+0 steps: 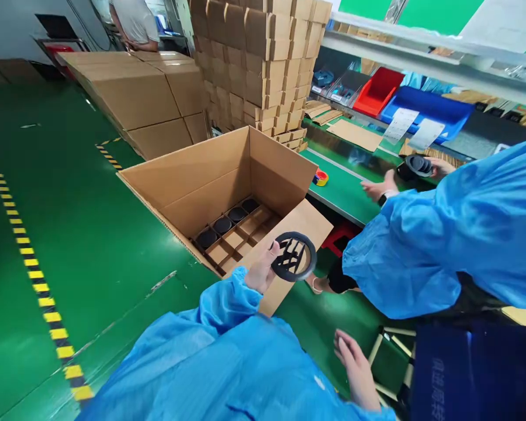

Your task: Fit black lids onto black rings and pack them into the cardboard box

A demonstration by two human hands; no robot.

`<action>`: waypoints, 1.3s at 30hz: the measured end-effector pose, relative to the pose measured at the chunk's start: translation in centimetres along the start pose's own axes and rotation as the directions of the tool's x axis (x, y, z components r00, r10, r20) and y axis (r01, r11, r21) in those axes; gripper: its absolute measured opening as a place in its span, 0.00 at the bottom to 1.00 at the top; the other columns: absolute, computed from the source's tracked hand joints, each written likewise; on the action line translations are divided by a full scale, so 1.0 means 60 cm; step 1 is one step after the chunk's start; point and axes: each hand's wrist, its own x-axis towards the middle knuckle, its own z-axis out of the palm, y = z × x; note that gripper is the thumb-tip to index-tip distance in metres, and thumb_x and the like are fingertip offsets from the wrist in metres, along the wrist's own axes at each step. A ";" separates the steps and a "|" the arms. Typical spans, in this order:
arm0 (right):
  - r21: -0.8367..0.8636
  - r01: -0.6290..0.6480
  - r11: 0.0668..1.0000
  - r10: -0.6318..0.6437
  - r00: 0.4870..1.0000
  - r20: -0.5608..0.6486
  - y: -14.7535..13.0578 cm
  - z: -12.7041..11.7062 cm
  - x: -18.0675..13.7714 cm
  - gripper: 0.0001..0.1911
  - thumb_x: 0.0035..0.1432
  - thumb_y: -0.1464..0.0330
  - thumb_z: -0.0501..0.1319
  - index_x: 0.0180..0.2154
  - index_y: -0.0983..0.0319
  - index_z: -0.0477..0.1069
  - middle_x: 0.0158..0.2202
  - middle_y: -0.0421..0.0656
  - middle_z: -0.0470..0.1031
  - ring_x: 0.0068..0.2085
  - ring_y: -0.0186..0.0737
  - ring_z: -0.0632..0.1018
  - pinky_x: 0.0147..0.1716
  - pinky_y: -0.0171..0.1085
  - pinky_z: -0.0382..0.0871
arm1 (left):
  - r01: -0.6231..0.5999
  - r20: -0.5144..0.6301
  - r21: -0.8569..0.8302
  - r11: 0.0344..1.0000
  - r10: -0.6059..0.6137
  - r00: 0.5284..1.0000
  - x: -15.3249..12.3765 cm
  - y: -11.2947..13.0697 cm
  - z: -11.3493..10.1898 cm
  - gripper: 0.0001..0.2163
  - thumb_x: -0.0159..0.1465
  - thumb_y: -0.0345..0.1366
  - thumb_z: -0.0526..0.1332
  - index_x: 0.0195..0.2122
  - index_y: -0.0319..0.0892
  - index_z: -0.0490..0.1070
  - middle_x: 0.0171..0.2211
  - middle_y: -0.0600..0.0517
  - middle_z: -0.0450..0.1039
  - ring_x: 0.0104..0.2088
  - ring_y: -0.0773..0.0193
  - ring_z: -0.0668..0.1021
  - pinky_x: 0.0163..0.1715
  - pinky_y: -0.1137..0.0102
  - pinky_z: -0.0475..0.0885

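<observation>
So we held the black ring (291, 256) mid-frame, left hand (263, 270) pinching its edge, perhaps to steady it. Lower right, our right hand (356, 367) hung loose and empty. In the box (201, 171), card walls (242, 234) likely kept black rounds (222, 225) apart.

Glossy green floor (92, 280), striped tape (51, 317), grey wall (9, 29)

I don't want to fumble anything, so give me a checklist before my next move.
1. Left hand gripping the black slatted ring: ok, by its rim.
2. Right hand free: ok, holding nothing.
3. Carton open: ok, one flap folded outward.
4. Black round parts fully seated in the cardboard divider: cannot tell; four show in a row.
5. Co-worker's hands away from the carton: ok, over the green worktop.
</observation>
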 end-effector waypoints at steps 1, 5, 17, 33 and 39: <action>0.083 -0.035 0.996 0.034 0.999 0.013 0.008 -0.001 -0.018 0.37 0.49 0.37 0.62 0.48 0.59 0.73 0.52 0.50 0.76 0.52 0.52 0.78 0.52 0.49 0.75 | 0.008 0.001 0.007 1.000 -0.008 1.000 -0.020 -0.011 0.009 0.30 0.60 0.53 0.67 0.59 0.40 0.69 0.53 0.41 0.77 0.54 0.47 0.78 0.57 0.55 0.73; 0.294 0.090 0.951 -0.146 0.974 0.172 -0.048 0.034 -0.045 0.33 0.65 0.48 0.55 0.67 0.50 0.54 0.68 0.44 0.59 0.65 0.47 0.68 0.63 0.49 0.66 | 0.004 -0.050 -0.007 1.000 -0.005 0.999 -0.092 -0.063 0.048 0.31 0.59 0.53 0.68 0.61 0.47 0.67 0.61 0.46 0.70 0.62 0.49 0.71 0.63 0.58 0.66; 0.241 -0.010 0.971 -0.016 0.994 0.107 -0.031 0.035 -0.052 0.28 0.61 0.50 0.60 0.57 0.56 0.70 0.60 0.43 0.72 0.63 0.49 0.69 0.66 0.49 0.59 | 0.427 -0.023 0.007 0.904 -0.427 0.904 -0.185 -0.105 0.032 0.26 0.64 0.44 0.65 0.61 0.45 0.64 0.57 0.41 0.70 0.55 0.47 0.74 0.48 0.56 0.75; 0.180 -0.116 0.977 0.065 0.960 0.271 -0.047 0.094 0.062 0.25 0.59 0.48 0.61 0.50 0.57 0.76 0.53 0.44 0.77 0.56 0.51 0.74 0.58 0.47 0.67 | 0.525 -0.044 -0.131 0.841 -0.534 0.844 -0.121 -0.085 -0.036 0.31 0.64 0.36 0.61 0.68 0.52 0.57 0.58 0.45 0.72 0.53 0.49 0.77 0.49 0.55 0.74; 0.168 -0.174 0.970 0.095 0.913 0.398 -0.078 0.171 0.148 0.25 0.57 0.48 0.64 0.49 0.57 0.78 0.51 0.43 0.78 0.53 0.51 0.76 0.55 0.47 0.70 | 0.434 -0.093 -0.198 0.879 -0.458 0.884 -0.078 -0.042 -0.086 0.36 0.60 0.33 0.63 0.69 0.56 0.53 0.63 0.48 0.68 0.58 0.49 0.74 0.52 0.55 0.73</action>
